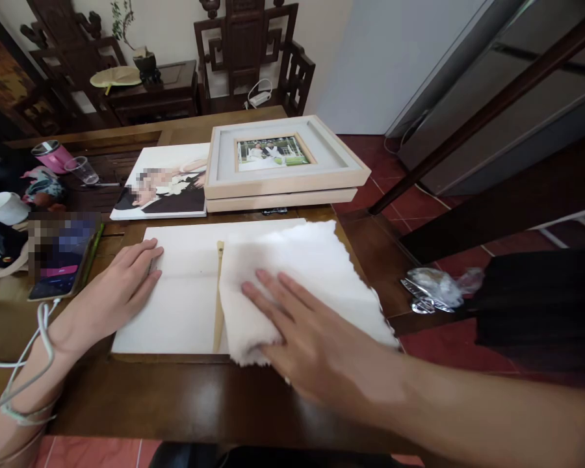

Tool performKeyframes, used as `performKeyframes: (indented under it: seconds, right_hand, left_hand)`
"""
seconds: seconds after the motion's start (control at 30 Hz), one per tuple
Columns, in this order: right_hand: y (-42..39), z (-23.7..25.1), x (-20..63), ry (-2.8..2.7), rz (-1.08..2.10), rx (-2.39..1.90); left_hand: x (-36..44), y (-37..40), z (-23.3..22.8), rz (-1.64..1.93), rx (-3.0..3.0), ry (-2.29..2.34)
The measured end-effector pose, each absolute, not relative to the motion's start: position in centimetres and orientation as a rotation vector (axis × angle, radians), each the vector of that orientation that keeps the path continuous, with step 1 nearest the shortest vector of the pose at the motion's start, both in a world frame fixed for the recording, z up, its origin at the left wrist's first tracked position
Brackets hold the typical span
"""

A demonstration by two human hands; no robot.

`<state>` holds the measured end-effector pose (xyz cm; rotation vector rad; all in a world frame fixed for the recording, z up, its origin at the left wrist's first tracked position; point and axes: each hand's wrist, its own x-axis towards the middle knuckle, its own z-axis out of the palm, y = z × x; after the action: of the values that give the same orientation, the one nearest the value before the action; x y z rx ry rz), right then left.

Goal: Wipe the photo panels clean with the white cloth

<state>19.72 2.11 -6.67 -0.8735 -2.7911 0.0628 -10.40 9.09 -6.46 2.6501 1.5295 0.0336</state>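
A flat white panel [185,286] lies on the wooden table, with a narrow tan strip [219,292] running along its middle. Spread over its right part is a white cloth [312,260] with a wavy edge, which hides that side. My right hand [312,338] presses the cloth down with long fingers on top, and a bunched fold sits between them and the thumb. At the panel's left edge, my left hand [131,279] rests with its fingers stretched out over the white surface, gripping nothing.
Behind the panel are stacked pale wooden picture frames [287,185] and a photo print [175,182]. A phone [61,273] with a white cable [43,318] lies left, near a pink tumbler [53,156] and a clear plastic cup [84,171]. The table's edge [361,260] runs along the right.
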Motion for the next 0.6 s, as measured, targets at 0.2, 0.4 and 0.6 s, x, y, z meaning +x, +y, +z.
performKeyframes:
  seconds: [0.2, 0.4, 0.6]
  right_hand:
    - [0.7, -6.2, 19.8, -2.854, 0.022, -0.691]
    - [3.8, -5.9, 20.8, -2.934, 0.171, -0.839]
    - [5.8, -6.1, 20.6, -2.961, 0.199, -0.95]
  left_hand:
    - [-10.4, 9.2, -6.6, 0.046, 2.651, 1.53]
    - [-10.3, 9.1, -6.4, 0.031, 2.64, 1.532]
    - [-10.7, 8.9, -6.4, 0.042, 2.648, 1.526]
